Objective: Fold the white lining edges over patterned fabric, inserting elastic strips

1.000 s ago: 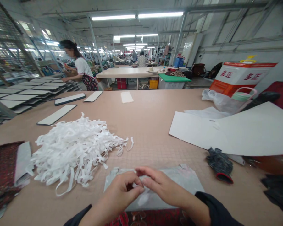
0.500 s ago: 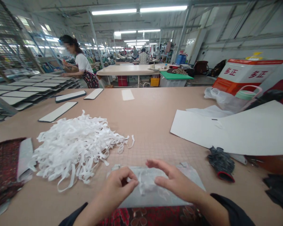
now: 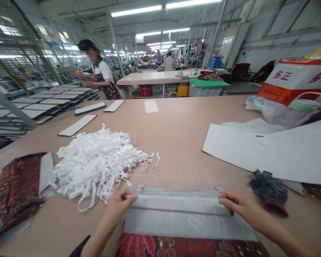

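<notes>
A pale, see-through white strip (image 3: 176, 200) is stretched straight across between my two hands. My left hand (image 3: 121, 201) pinches its left end, and my right hand (image 3: 237, 206) pinches the right end. Beneath it lies a fabric piece with a greyish-white backing (image 3: 182, 224) and a dark red floral part (image 3: 187, 248) along the near edge. A dark line, apparently the strip's shadow, crosses the backing. Left of the work rests a loose heap of white strips (image 3: 96, 164), close to my left hand.
A folded red patterned fabric stack (image 3: 18, 182) lies at the left. To the right are a dark knitted glove-like item (image 3: 269, 191) and a large white sheet (image 3: 273, 153). Beyond stand a plastic bag (image 3: 273, 112) and a red-white container (image 3: 291, 80). A co-worker (image 3: 103, 73) stands beside stacked panels.
My hands have moved apart, drawing the strip out straight between them. The right hand went from open to pinching. The camera view has turned slightly left.
</notes>
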`<state>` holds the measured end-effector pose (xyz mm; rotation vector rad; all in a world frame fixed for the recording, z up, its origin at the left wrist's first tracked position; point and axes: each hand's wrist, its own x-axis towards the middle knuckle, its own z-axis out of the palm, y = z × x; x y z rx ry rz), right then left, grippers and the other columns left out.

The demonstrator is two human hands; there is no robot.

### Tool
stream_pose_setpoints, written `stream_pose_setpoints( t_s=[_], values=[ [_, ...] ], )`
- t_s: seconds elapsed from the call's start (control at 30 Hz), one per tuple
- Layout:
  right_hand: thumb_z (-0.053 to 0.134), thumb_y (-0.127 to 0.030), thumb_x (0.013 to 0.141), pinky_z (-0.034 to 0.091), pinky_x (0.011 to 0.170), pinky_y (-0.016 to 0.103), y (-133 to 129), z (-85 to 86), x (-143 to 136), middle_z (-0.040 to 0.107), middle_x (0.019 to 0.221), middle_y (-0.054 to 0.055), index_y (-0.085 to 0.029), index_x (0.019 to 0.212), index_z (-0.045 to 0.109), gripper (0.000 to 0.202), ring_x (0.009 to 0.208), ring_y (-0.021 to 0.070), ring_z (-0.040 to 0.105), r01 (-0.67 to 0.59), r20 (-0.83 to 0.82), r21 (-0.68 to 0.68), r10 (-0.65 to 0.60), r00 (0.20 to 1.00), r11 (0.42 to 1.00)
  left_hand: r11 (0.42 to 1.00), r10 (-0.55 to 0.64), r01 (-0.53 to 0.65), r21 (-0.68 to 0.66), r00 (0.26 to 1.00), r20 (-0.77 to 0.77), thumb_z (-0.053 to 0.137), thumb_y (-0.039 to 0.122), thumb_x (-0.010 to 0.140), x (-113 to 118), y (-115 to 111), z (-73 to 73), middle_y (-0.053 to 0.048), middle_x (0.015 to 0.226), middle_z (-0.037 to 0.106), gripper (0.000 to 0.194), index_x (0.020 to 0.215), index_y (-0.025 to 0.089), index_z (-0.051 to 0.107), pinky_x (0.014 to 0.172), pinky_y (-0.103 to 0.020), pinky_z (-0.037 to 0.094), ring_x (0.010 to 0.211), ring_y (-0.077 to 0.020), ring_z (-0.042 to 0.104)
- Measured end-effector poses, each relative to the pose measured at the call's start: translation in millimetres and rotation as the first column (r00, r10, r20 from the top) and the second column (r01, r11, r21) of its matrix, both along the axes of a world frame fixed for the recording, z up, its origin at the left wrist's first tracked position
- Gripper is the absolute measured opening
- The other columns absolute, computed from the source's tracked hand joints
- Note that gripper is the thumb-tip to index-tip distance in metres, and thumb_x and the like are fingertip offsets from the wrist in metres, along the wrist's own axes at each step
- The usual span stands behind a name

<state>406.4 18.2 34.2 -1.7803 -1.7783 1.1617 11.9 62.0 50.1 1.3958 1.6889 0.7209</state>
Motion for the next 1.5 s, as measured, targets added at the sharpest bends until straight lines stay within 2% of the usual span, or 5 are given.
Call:
stream_pose_setpoints(
  t_s=[0.13,0.27,0.43,1.13,1.5],
  values=[
    [0.04,-0.043,0.078,0.041,0.061,0.029,-1.2,-36.9,12.7,0.061,0.064,0.002,-0.022,0.064,0.054,0.028,0.066,0.0208,0.056,0.073,0.138,0.058,-0.081,0.987,0.996,0.991,-0.018,0.025,-0.129,0.999,0.052,0.058,0.049,0.06,13.9,-5.3,-21.4,0.005,0.049,0.046,0.036,0.069,0.015,0.062,0.047,-0.023,0.029,0.048,-0.0122,0.04],
    [0.04,-0.044,0.077,0.044,0.068,0.032,-0.8,-51.1,12.6,0.066,0.075,0.004,-0.023,0.073,0.058,0.028,0.075,0.024,0.06,0.129,0.209,0.062,-0.139,0.968,0.99,0.991,-0.041,0.042,-0.128,0.999,0.008,0.054,0.04,0.064,14.2,-0.2,-28.8,0.004,0.05,0.049,0.027,0.069,0.015,0.062,0.05,-0.024,0.032,0.05,-0.0131,0.044],
    [0.04,-0.046,0.076,0.045,0.07,0.033,1.3,-51.5,13.4,0.067,0.078,0.005,-0.025,0.074,0.059,0.029,0.077,0.0252,0.061,0.154,0.244,0.073,-0.167,0.955,0.985,0.998,-0.06,0.066,0.022,0.979,-0.192,0.051,0.033,0.066,11.6,6.8,-36.4,0.001,0.057,0.054,0.018,0.057,0.017,0.055,0.058,-0.027,0.036,0.06,-0.0166,0.049],
    [0.039,-0.05,0.077,0.045,0.074,0.036,0.6,-66.6,18.4,0.067,0.083,0.006,-0.025,0.077,0.057,0.031,0.082,0.0267,0.061,0.185,0.256,0.078,-0.199,0.946,0.98,0.984,-0.174,0.142,-0.108,0.89,-0.422,0.045,0.019,0.072,14.1,13.3,-35.2,0.001,0.059,0.055,0.013,0.061,0.018,0.052,0.055,-0.024,0.03,0.06,-0.0152,0.051],
    [0.036,-0.046,0.081,0.043,0.071,0.034,0.6,-59.2,14.5,0.065,0.079,0.005,-0.025,0.075,0.054,0.029,0.079,0.0247,0.06,0.162,0.276,0.057,-0.171,0.946,0.985,0.965,-0.207,0.259,-0.04,0.661,-0.721,0.041,0.019,0.08,26.6,3.6,-28.6,-0.004,0.076,0.059,0.011,0.078,0.018,0.052,0.063,-0.027,0.035,0.074,-0.0188,0.056]
  ],
)
